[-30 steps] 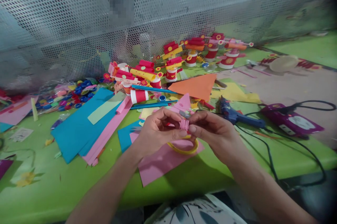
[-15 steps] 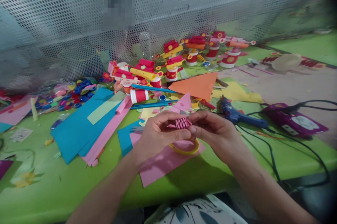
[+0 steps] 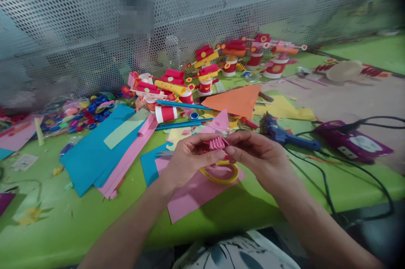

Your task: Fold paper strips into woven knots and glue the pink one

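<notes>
Between both hands is a small pink paper spring, folded in accordion pleats. My left hand pinches its left side with thumb and fingers. On its right end, my right hand grips with thumb and fingertips closed. Just below the fingers lie scissors with yellow handle loops, partly hidden by the hands. They rest on a sheet of pink paper, beside a piece of blue paper.
Paper-cup models stand at the back before a perforated metal screen. A blue glue gun and a purple box with black cables lie right. Blue sheets, orange paper and colourful caps cover the green table.
Both hands keep hold of the paper spring, which has turned slightly so its pleats look closer together. The view has shifted a little.
</notes>
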`<state>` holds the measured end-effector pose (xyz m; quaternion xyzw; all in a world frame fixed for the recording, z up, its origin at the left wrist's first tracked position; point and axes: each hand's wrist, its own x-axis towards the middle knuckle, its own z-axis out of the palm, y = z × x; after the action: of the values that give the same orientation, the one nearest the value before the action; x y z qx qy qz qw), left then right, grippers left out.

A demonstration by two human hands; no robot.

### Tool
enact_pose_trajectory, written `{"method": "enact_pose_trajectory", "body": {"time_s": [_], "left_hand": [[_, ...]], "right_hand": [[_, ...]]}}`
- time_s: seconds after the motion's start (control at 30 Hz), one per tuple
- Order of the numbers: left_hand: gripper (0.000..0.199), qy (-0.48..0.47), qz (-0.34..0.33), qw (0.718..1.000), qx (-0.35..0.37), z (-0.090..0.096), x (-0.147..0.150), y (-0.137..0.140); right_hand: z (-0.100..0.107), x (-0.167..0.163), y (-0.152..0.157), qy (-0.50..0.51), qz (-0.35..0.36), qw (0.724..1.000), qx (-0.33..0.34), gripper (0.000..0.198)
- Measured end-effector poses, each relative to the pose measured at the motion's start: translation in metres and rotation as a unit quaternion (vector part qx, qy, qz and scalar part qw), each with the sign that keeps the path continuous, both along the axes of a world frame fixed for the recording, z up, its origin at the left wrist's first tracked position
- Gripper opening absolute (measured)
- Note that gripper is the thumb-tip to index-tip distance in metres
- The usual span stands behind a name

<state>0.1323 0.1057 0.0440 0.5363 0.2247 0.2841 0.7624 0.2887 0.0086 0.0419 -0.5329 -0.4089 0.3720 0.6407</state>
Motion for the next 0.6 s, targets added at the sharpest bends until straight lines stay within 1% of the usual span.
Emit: {"method": "enact_pose_trajectory", "body": {"time_s": [0.1,0.2,0.3,0.4,0.6], "left_hand": [[0.039,-0.003,-0.017,1.000,-0.018,-0.0005,-0.0008,0.0002],[0.030,0.001,-0.019,1.000,-0.021,-0.0018,-0.0008,0.0013],[0.025,0.009,-0.009,1.000,-0.018,-0.0037,0.0005,0.0027],[0.026,0.008,-0.021,0.999,-0.034,-0.0045,0.0016,0.0030],[0.029,-0.006,-0.062,0.995,-0.072,-0.0055,0.0015,0.0014]], "right_hand": [[-0.0002,0.0005,-0.0006,-0.017,-0.009,1.000,-0.008,0.018],[0.0016,0.0006,-0.0022,-0.034,-0.008,0.999,-0.016,0.020],[0.0037,0.0005,-0.0034,-0.038,0.009,0.999,-0.030,0.020],[0.0037,0.0018,-0.0038,-0.021,0.022,0.999,-0.033,0.016],[0.0008,0.0054,-0.0041,-0.043,-0.020,0.999,-0.019,0.014]]}}
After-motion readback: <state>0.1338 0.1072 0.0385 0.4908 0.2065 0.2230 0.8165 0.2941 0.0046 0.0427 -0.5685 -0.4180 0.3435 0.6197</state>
